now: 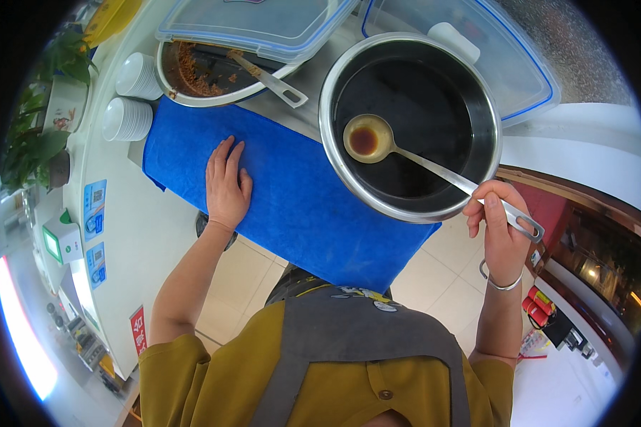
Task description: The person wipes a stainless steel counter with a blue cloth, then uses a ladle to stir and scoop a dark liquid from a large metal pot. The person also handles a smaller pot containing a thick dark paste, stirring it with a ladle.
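My right hand (498, 227) grips the handle of a metal ladle (371, 140) near its slotted end. The ladle's bowl, with a little brown liquid in it, is over the left part of a deep steel pot (328, 160). Dark liquid (422, 101) fills much of the pot; whether the ladle touches it I cannot tell. My left hand (228, 181) rests palm down, fingers somewhat spread, on a blue cloth (299, 197) spread along the front of the counter. Nothing is held in that hand.
A steel basin (203, 100) with brown crumbly food and a slotted-handle utensil (278, 88) stands back left, partly under a clear plastic lid (251, 26). Another blue-rimmed lid (529, 85) lies behind the pot. Stacked white cups (128, 120), potted plants (53, 144) and a small payment device (61, 240) are at left.
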A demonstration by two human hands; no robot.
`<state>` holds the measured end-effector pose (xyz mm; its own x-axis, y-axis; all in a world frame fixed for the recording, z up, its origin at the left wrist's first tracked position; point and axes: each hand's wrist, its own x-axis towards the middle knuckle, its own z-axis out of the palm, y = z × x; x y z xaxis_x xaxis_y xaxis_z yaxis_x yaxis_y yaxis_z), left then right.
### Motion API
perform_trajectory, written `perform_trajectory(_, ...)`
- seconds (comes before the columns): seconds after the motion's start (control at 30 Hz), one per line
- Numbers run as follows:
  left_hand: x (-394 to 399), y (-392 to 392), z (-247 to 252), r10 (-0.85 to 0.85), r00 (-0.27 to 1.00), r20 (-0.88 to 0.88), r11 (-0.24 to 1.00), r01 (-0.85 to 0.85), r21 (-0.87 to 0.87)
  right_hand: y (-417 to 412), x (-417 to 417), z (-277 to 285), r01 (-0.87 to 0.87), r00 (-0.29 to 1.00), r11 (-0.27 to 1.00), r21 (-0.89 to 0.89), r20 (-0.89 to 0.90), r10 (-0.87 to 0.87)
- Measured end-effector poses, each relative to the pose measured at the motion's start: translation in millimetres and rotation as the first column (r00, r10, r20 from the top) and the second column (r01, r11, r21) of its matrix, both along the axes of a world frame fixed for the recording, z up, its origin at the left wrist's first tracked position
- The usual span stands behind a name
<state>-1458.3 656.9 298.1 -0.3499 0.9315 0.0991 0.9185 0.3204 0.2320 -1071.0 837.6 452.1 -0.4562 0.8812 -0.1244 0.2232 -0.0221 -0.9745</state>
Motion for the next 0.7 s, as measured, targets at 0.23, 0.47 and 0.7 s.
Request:
perform_trajectory(0.23, 0.4, -0.3, -0.5, -0.003, 1.0, -0.003, 1.0, 0.003, 0.017, -6.6, 5.0, 4.3, -0.015, 1.0, 1.0, -0.002, 0.016, 0.015)
perform_trajectory(0.47, 0.9, -0.2, -0.4, 0.002, 1.0, 0.01, 1.0, -0.002, 0.02, -14.5, 20.7, 13.7, -0.013, 0.997, 1.0, -0.016, 0.077, 0.014)
perform_trajectory(0.7, 2.9, 1.3, 1.1, 0.009, 1.0, 0.007, 1.0, -0.009, 0.012, -6.7, 27.0, 2.8, 0.0, 0.996, 1.0, 0.002, 0.092, 0.0)
